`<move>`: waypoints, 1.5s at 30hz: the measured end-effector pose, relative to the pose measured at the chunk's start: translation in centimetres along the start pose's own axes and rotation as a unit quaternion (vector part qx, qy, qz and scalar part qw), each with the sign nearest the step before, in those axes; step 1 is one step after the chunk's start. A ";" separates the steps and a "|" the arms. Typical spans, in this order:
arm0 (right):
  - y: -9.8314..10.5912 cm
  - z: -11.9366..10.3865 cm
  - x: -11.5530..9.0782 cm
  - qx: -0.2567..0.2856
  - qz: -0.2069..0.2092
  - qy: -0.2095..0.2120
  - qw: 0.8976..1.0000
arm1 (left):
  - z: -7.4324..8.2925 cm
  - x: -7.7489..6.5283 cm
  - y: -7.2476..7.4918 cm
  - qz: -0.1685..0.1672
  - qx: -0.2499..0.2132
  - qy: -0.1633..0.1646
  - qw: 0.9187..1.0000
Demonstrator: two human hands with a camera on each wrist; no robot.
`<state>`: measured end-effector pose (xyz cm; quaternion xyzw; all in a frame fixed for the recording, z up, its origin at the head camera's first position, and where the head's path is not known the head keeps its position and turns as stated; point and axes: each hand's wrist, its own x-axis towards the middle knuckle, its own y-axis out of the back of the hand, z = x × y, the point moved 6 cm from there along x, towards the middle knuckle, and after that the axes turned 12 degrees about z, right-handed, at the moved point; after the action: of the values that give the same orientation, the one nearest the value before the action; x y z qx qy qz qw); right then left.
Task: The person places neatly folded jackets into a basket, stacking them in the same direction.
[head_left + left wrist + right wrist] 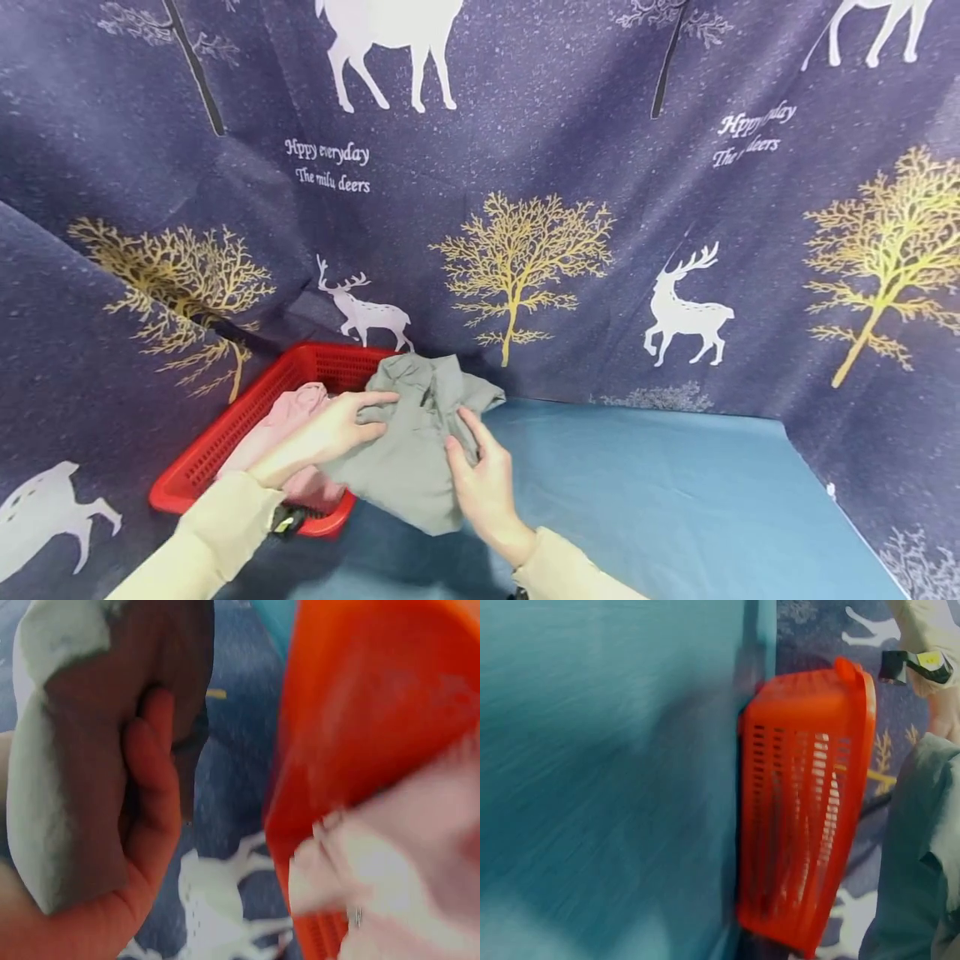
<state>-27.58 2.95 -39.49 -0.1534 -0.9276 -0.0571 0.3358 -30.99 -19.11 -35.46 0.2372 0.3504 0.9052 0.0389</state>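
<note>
A folded grey-green garment (408,467) is held up in front of the red basket, over its right side. My left hand (345,429) grips its left edge, and in the left wrist view the fingers (154,780) curl against the cloth. On the opposite edge my right hand (483,483) holds the garment between thumb and fingers. A small dark mark shows near the garment's upper part. In the right wrist view only part of the garment (911,870) shows, and the right hand is out of sight.
The red slotted plastic basket (176,492) stands at the left, with pink clothing (262,433) inside. A blue-covered table (645,492) extends to the right. Dark blue cloth (540,150) printed with deer and trees hangs behind and at the sides.
</note>
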 end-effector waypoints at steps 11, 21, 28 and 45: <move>-6.9 -2.6 -1.5 0.031 -0.027 0.008 0.999 | -3.2 -1.5 7.3 -0.021 0.056 -0.019 0.998; -11.9 -2.1 -2.1 -0.020 -0.054 0.019 0.998 | -6.7 -1.3 10.0 -0.031 0.096 0.048 0.994; -15.3 -1.2 -3.0 -0.092 -0.094 -0.015 0.991 | -9.9 -1.6 11.0 -0.054 0.128 0.084 0.987; -17.4 -2.1 -3.6 -0.300 -0.170 0.240 0.907 | -13.9 -4.3 10.2 -0.167 0.055 0.130 0.976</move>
<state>-29.30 -14.87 -40.22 -0.0683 -0.7703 -0.4241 0.4713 -32.59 -36.35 -39.41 0.0573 0.4362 0.8884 0.1308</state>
